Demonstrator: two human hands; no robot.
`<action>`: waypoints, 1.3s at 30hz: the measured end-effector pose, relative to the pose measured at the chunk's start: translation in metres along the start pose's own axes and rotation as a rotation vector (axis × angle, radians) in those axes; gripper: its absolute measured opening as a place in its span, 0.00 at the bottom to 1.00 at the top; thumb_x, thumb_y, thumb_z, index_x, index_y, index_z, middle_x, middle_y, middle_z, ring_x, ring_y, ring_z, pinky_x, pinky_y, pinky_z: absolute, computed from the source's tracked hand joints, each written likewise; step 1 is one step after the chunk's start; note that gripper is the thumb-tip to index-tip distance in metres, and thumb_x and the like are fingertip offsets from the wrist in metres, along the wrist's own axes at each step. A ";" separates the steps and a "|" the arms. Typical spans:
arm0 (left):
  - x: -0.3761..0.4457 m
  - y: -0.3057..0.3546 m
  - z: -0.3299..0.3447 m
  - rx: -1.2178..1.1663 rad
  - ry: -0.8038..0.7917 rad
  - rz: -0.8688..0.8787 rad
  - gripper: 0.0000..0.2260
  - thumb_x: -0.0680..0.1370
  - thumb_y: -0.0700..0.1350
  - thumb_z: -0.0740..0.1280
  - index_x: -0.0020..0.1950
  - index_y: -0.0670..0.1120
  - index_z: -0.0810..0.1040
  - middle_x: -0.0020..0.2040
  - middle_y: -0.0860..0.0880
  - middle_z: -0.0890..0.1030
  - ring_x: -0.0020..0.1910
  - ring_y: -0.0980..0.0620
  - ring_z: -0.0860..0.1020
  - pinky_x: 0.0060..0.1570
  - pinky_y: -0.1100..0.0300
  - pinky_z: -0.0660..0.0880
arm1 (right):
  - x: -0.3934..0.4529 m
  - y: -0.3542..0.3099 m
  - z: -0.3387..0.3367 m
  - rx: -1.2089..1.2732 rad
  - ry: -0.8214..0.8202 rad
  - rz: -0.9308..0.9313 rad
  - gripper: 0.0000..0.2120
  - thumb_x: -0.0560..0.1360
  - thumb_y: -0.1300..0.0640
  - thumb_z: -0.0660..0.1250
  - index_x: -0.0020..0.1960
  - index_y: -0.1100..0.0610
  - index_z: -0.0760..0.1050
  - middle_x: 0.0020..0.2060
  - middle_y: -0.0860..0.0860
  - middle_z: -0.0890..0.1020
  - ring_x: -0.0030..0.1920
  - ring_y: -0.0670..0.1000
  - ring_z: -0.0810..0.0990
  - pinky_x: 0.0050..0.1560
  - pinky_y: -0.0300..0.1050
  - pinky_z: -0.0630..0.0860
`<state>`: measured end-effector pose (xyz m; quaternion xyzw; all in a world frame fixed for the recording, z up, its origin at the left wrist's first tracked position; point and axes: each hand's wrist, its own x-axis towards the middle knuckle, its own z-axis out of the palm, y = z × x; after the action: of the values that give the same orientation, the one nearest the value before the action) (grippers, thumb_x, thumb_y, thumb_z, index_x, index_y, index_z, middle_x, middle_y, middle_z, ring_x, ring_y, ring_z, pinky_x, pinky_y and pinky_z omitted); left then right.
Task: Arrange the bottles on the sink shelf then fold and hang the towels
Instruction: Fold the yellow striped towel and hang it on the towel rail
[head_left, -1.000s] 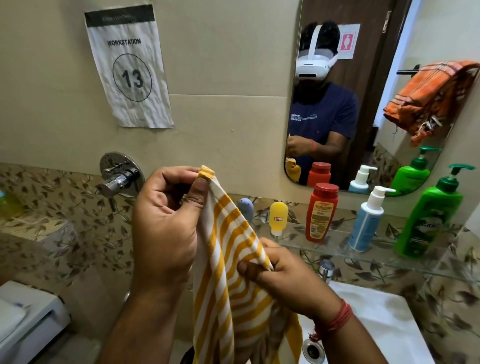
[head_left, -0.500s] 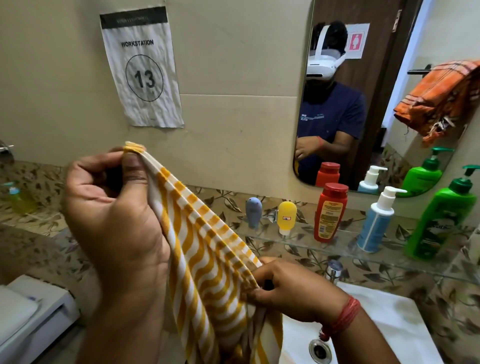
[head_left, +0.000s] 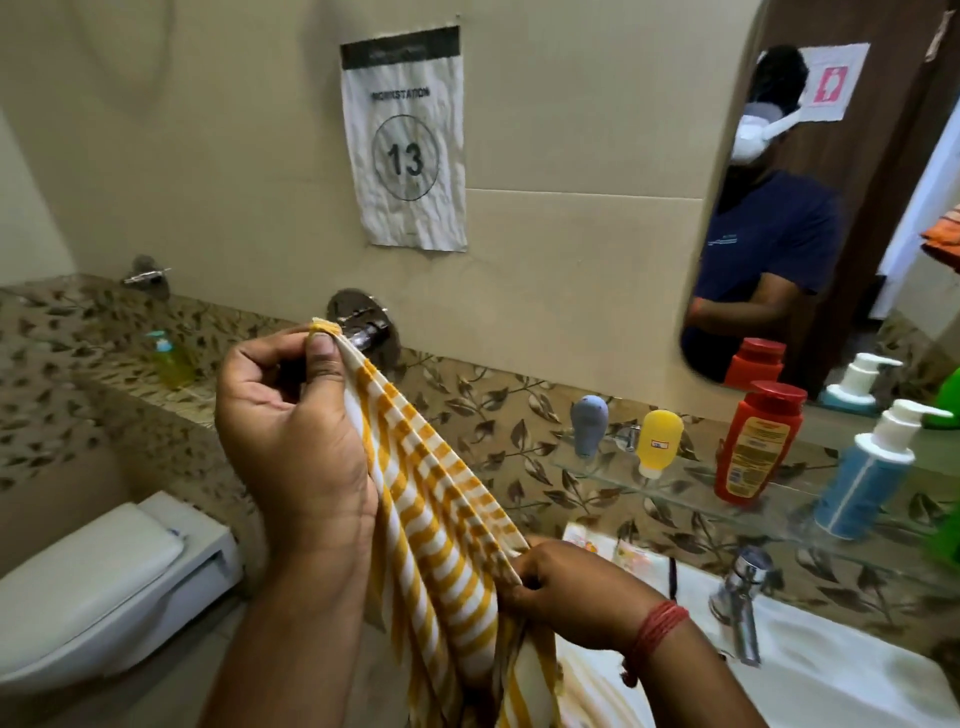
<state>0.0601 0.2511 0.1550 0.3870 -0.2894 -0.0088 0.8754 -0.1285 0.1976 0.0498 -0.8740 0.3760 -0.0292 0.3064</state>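
Towel (head_left: 436, 519), yellow-and-white striped: held taut between both hands, long axis running on a slant from upper left down to lower right, slack remainder hanging below the lower grip and out of frame. Left hand (head_left: 291, 441): raised, thumb and fingers pinching the gathered top corner, just in front of the wall tap (head_left: 363, 332). Right hand (head_left: 566, 592): lower and nearer the basin (head_left: 810, 675), fingers curled round the bunched width of the cloth, red thread at the wrist. Both grips clenched on the towel; neither released. Bottles: grey (head_left: 588, 423), yellow (head_left: 658, 441), red (head_left: 756, 441) and blue pump (head_left: 872, 473) standing upright in a row on the glass shelf (head_left: 592, 465), well to the right of the towel; green one barely showing at the frame edge. Judged: bottle step looks finished, folding step in hand, not yet done. Coming move likely turns on the slanted span, lower end to be brought up toward the upper, right hand being the nearer to that free length. Hanging rail not in direct view.
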 end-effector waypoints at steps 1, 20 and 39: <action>0.006 0.001 -0.008 0.012 0.022 0.009 0.08 0.76 0.39 0.70 0.44 0.53 0.75 0.44 0.53 0.80 0.43 0.61 0.80 0.49 0.68 0.75 | 0.005 -0.007 0.002 0.026 -0.032 -0.038 0.18 0.80 0.49 0.63 0.32 0.48 0.72 0.36 0.47 0.72 0.33 0.42 0.70 0.36 0.39 0.68; -0.007 -0.008 -0.042 0.211 -0.043 -0.033 0.10 0.78 0.40 0.70 0.45 0.54 0.74 0.45 0.54 0.79 0.45 0.60 0.79 0.50 0.67 0.76 | -0.044 -0.008 0.049 0.063 -0.006 -0.094 0.08 0.74 0.58 0.64 0.44 0.56 0.82 0.45 0.49 0.81 0.47 0.47 0.79 0.53 0.50 0.77; -0.052 0.018 0.003 0.079 -0.277 -0.062 0.10 0.78 0.36 0.68 0.46 0.49 0.71 0.44 0.49 0.78 0.41 0.64 0.79 0.48 0.67 0.75 | -0.139 -0.066 0.064 1.581 0.148 -0.243 0.15 0.61 0.64 0.78 0.47 0.58 0.86 0.40 0.56 0.86 0.40 0.56 0.83 0.43 0.44 0.78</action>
<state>0.0116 0.2744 0.1425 0.4248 -0.3954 -0.0780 0.8106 -0.1675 0.3595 0.0600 -0.4286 0.1657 -0.3780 0.8037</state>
